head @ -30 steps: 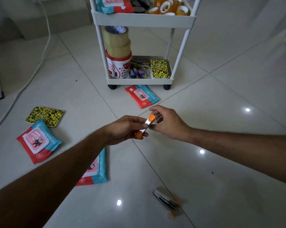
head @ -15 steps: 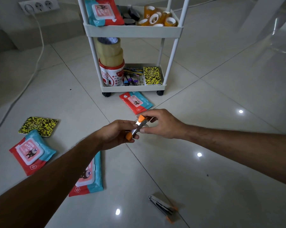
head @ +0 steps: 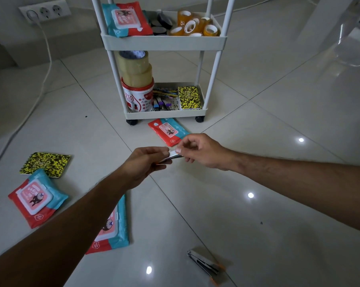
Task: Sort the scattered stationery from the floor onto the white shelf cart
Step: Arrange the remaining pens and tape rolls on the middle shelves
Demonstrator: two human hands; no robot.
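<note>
Both hands meet above the floor in front of the white shelf cart (head: 164, 41). My left hand (head: 142, 165) grips a small silver stapler (head: 171, 157) with orange ends, mostly hidden in the fingers. My right hand (head: 199, 151) pinches its other end between thumb and forefinger. A second stapler (head: 205, 264) lies on the tiles at the lower right. Wipes packs lie on the floor at the left (head: 37, 196), under my left forearm (head: 112, 228) and just before the cart (head: 167, 131). A yellow-black notebook (head: 45, 164) lies at the left.
The cart's upper tray holds a wipes pack (head: 126, 18) and several tape rolls (head: 195, 26). Its bottom tray (head: 164, 114) holds a red-white tub (head: 137, 97) topped by brown tape, pens and a notebook. A wall socket (head: 43, 11) with a cable sits at the back left.
The view has moved closer to the cart. The stapler has turned in my hands so its orange ends are now covered, and both hands have shifted slightly left.
</note>
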